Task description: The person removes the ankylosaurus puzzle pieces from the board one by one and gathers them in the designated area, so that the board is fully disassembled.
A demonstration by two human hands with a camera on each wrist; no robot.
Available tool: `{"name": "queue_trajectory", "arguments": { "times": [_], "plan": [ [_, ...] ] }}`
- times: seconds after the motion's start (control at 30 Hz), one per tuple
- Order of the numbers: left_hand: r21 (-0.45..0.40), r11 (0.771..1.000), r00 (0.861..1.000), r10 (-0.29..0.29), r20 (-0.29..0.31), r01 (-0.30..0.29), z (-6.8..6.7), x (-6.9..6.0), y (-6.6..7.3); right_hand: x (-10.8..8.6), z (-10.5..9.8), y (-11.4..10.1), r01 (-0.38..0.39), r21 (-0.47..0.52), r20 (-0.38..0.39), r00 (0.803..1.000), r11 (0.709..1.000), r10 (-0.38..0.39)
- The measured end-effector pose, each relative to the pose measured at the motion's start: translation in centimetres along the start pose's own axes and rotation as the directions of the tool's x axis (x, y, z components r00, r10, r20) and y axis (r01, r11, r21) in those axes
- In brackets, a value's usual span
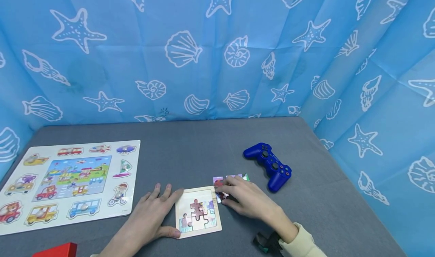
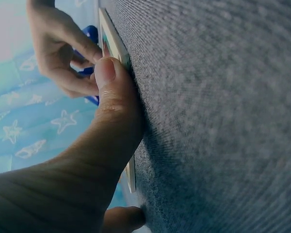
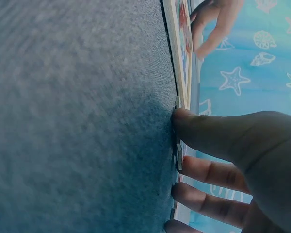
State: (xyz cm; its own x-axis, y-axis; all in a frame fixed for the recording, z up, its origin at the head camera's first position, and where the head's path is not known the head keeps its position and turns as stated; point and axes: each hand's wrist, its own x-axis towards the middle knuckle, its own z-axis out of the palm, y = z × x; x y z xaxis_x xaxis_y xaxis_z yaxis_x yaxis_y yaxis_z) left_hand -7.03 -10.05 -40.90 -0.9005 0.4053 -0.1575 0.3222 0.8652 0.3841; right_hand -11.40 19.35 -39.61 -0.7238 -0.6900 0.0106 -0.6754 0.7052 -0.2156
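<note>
A square wooden puzzle tray (image 1: 200,233) lies on the grey table, holding several jigsaw pieces (image 1: 210,214) along its right and lower left; bare wood shows elsewhere inside. My left hand (image 1: 151,213) rests at the tray's left side, its thumb at the lower corner and its index finger at the upper one. Just right of the tray, my right hand (image 1: 246,200) reaches down over loose colourful puzzle pieces (image 1: 218,180). Its thumb and index finger pinch a thin puzzle piece (image 3: 180,154) at table level. The palm hides part of the loose pieces in the head view.
A blue game controller (image 1: 268,165) lies to the right, beyond my right hand. At left is a large vehicle peg board (image 1: 127,208). A red object (image 1: 57,250) shows at the lower left edge, and a dark object (image 1: 266,243) sits by the right wrist.
</note>
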Motion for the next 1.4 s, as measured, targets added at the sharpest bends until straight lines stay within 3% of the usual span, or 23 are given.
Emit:
{"name": "queue_trajectory", "arguments": {
  "times": [0.13, 0.43, 0.77, 1.13, 1.4],
  "plan": [
    [0.005, 1.0, 1.0, -0.006, 0.025, 0.006, -0.1, 0.1, 0.0, 0.0, 0.0, -0.1, 0.001, -0.007, -0.012, 1.0, 1.0, -0.001],
    [-0.008, 0.999, 0.999, 0.04, -0.008, -0.04, -0.1, 0.2, 0.0, 0.3, -0.2, -0.3, -0.022, 0.037, 0.008, 1.0, 0.999, 0.022],
    [-0.047, 0.999, 0.999, 0.014, 0.037, -0.012, -0.5, 0.1, 0.1, 1.8, -0.8, -2.7, 0.054, 0.044, 0.037, 0.998, 0.998, -0.056],
    [-0.089, 0.996, 0.998, 0.024, 0.05, -0.019, -0.4, 0.0, -0.1, 3.6, 0.7, -5.1, 0.222, -0.07, 0.053, 0.974, 0.973, -0.218],
    [-0.065, 0.997, 0.999, 0.044, 0.01, -0.044, -0.3, -0.2, -0.2, 3.8, 0.8, -5.8, 0.206, -0.151, 0.089, 0.977, 0.967, -0.194]
  ]
}}
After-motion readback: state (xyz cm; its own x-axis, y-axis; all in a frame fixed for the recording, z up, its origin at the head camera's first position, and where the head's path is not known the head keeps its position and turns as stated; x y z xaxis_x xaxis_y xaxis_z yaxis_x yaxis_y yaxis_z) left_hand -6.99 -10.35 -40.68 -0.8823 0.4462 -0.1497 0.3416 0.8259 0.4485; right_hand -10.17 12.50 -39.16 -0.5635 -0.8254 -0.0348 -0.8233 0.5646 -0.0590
